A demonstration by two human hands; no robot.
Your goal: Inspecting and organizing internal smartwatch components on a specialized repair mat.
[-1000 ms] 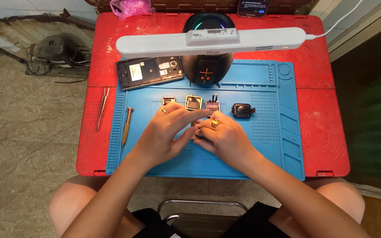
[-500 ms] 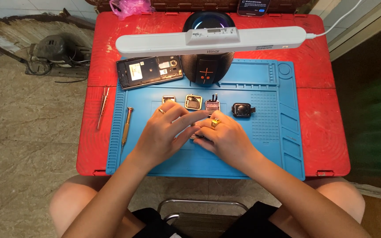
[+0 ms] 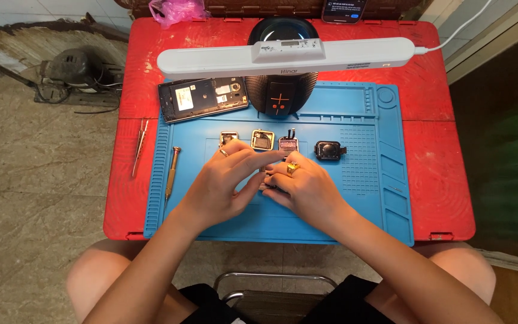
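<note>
1. The left hand [image 3: 223, 186] and right hand [image 3: 301, 189] meet over the blue silicone work mat [image 3: 307, 222], fingers curled narrowly around a small dark part [image 3: 269, 186], mostly hidden between the fingertips.
2. The part lies between both hands, equally near; its long axis cannot be told.
3. Just beyond the fingers sits a row of four small modules: three square metal-framed ones [image 3: 262, 140] and one black one [image 3: 329, 150].
4. Left of the hands lie one screwdriver [image 3: 172, 173] and one pair of tweezers [image 3: 138, 147].
</note>
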